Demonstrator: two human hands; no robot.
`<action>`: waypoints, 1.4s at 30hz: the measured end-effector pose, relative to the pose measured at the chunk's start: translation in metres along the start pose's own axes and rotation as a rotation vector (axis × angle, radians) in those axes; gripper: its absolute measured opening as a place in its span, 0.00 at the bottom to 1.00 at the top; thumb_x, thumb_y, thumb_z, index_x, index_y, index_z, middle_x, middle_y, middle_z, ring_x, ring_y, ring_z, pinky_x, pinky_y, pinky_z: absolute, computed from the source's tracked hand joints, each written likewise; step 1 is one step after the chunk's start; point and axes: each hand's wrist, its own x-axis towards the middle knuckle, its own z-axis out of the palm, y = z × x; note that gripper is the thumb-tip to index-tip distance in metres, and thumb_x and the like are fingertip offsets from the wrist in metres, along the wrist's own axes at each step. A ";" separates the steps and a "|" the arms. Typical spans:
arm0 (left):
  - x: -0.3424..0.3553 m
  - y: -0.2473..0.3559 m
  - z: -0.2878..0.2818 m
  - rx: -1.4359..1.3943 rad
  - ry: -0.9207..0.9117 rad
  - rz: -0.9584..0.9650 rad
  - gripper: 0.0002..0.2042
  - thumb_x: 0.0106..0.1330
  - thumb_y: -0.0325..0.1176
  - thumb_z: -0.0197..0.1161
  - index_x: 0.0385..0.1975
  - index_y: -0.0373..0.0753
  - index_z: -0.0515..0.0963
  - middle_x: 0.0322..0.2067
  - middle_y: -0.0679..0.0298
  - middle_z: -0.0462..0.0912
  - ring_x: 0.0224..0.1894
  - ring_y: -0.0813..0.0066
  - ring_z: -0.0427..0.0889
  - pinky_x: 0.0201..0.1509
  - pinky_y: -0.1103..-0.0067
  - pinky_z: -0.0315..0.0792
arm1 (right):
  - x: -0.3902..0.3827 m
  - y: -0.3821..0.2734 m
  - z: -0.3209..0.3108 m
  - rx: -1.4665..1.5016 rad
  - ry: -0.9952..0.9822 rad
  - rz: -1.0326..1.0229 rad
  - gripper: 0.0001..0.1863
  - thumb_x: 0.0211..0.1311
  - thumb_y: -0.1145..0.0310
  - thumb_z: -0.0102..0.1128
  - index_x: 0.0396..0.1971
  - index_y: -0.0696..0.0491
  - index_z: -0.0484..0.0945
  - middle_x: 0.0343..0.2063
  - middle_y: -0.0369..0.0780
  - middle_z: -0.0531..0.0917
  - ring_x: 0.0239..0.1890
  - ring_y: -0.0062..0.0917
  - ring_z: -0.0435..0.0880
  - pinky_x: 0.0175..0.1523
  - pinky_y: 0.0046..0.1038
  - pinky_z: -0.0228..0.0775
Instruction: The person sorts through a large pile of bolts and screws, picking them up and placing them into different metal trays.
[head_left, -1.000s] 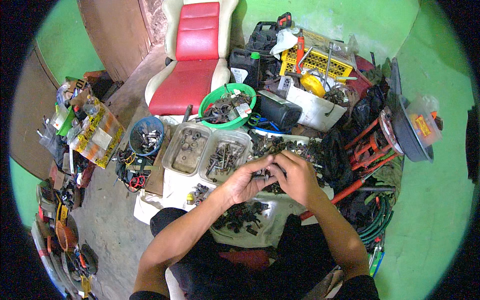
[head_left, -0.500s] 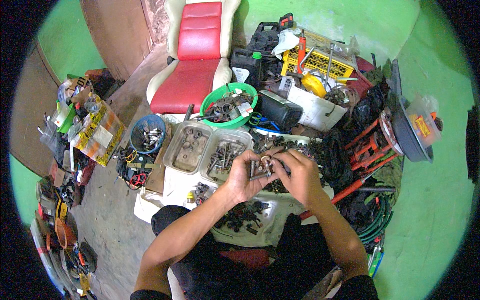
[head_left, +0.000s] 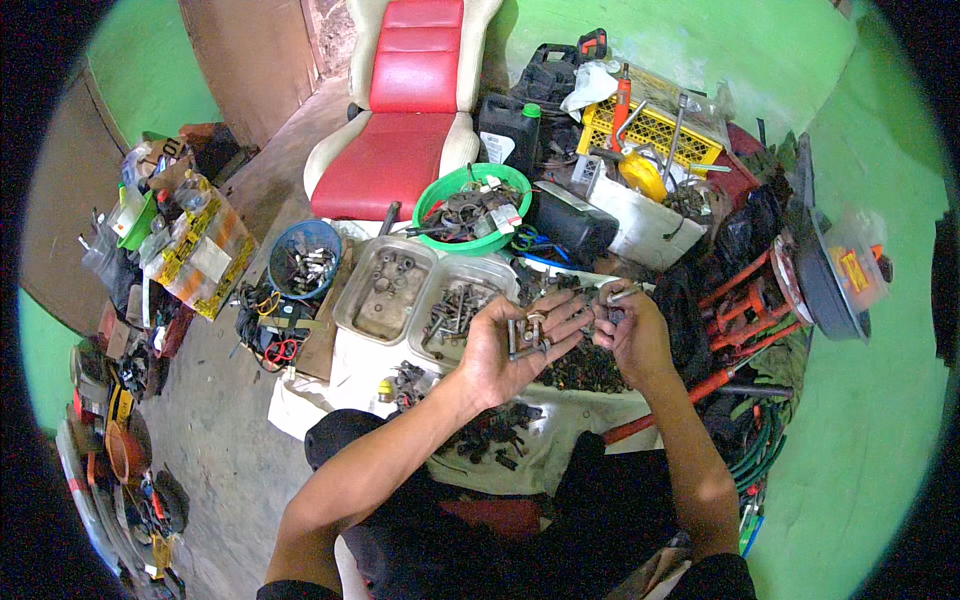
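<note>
My left hand (head_left: pixel 490 355) is turned palm up above the trays, its fingers stretched out. Several bolts (head_left: pixel 525 336) lie across that palm, with what look like nuts or washers among them. Just to its right, my right hand (head_left: pixel 637 340) is closed, and a small silvery bolt (head_left: pixel 622 295) sticks out at its fingertips. Below and left of the hands, a clear plastic tray (head_left: pixel 418 345) holds loose bolts. Beside it another tray (head_left: pixel 345 318) holds a few nuts and rings. Dark small hardware (head_left: pixel 590 372) lies spread beneath my hands, partly hidden by them.
A green basin (head_left: pixel 425 240) of metal parts and a blue bucket (head_left: pixel 275 275) stand beyond the trays. Farther back are a red and cream seat (head_left: pixel 400 150), a black jerrycan (head_left: pixel 510 130) and a yellow crate (head_left: pixel 600 130). An orange-red metal stand (head_left: pixel 745 300) is at the right.
My right hand has drawn away to the right from the left palm with a bolt in its fingers. The left hand has opened flatter, showing the bolts. The view has shifted slightly.
</note>
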 end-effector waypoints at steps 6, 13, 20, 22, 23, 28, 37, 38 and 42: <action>0.003 0.005 -0.012 0.017 0.007 0.007 0.31 0.54 0.38 0.42 0.58 0.28 0.57 0.59 0.47 0.61 0.63 0.57 0.61 0.66 0.67 0.53 | 0.011 0.003 -0.003 0.233 -0.118 0.102 0.11 0.52 0.63 0.48 0.33 0.51 0.73 0.27 0.33 0.74 0.25 0.19 0.69 0.32 0.23 0.62; 0.002 0.004 -0.015 0.029 0.112 0.070 0.24 0.54 0.36 0.43 0.51 0.30 0.65 0.49 0.52 0.71 0.53 0.63 0.71 0.60 0.69 0.63 | 0.004 0.006 0.022 -0.880 -0.124 -0.529 0.08 0.55 0.70 0.57 0.33 0.58 0.77 0.31 0.43 0.81 0.36 0.30 0.80 0.44 0.29 0.70; -0.005 0.004 -0.010 0.022 0.231 0.045 0.16 0.53 0.35 0.46 0.37 0.33 0.73 0.32 0.60 0.76 0.33 0.70 0.74 0.46 0.73 0.70 | -0.023 0.008 0.055 -1.043 -0.186 -0.720 0.11 0.51 0.71 0.60 0.37 0.55 0.77 0.32 0.45 0.81 0.34 0.40 0.81 0.39 0.33 0.74; -0.005 0.003 -0.008 0.036 0.244 0.052 0.16 0.52 0.36 0.46 0.37 0.33 0.74 0.32 0.61 0.76 0.32 0.71 0.73 0.44 0.74 0.70 | -0.025 0.010 0.057 -1.075 -0.161 -0.749 0.12 0.51 0.71 0.60 0.38 0.55 0.77 0.33 0.46 0.81 0.34 0.40 0.81 0.39 0.34 0.74; -0.006 0.001 -0.006 0.047 0.268 0.076 0.16 0.52 0.36 0.47 0.37 0.34 0.74 0.32 0.61 0.76 0.32 0.71 0.72 0.44 0.75 0.70 | -0.026 0.011 0.058 -1.091 -0.150 -0.764 0.13 0.52 0.70 0.60 0.39 0.55 0.76 0.33 0.46 0.81 0.34 0.40 0.81 0.38 0.34 0.74; -0.004 -0.001 -0.019 0.090 0.257 0.050 0.16 0.51 0.36 0.47 0.36 0.35 0.73 0.31 0.62 0.75 0.30 0.72 0.71 0.40 0.77 0.69 | -0.033 0.016 0.061 -1.180 -0.121 -0.749 0.14 0.52 0.69 0.59 0.39 0.55 0.75 0.35 0.47 0.81 0.33 0.42 0.81 0.37 0.36 0.74; -0.005 -0.008 -0.018 0.094 0.312 0.021 0.12 0.52 0.36 0.46 0.30 0.36 0.71 0.30 0.61 0.74 0.32 0.71 0.73 0.42 0.75 0.69 | -0.030 0.012 0.058 -1.159 -0.133 -0.543 0.13 0.50 0.70 0.58 0.37 0.56 0.75 0.23 0.46 0.79 0.25 0.42 0.80 0.31 0.38 0.72; -0.008 -0.009 -0.010 0.104 0.311 0.012 0.12 0.52 0.36 0.46 0.30 0.36 0.71 0.30 0.60 0.75 0.33 0.70 0.73 0.43 0.74 0.69 | -0.031 0.010 0.058 -1.180 -0.125 -0.493 0.13 0.50 0.70 0.58 0.37 0.56 0.75 0.22 0.47 0.79 0.24 0.43 0.80 0.30 0.38 0.71; -0.005 -0.010 -0.021 0.085 0.239 0.002 0.14 0.53 0.38 0.44 0.32 0.35 0.72 0.32 0.59 0.76 0.35 0.67 0.74 0.50 0.69 0.68 | -0.025 0.016 0.054 -1.041 -0.117 -0.547 0.12 0.50 0.72 0.54 0.36 0.58 0.74 0.21 0.45 0.79 0.24 0.37 0.80 0.28 0.36 0.71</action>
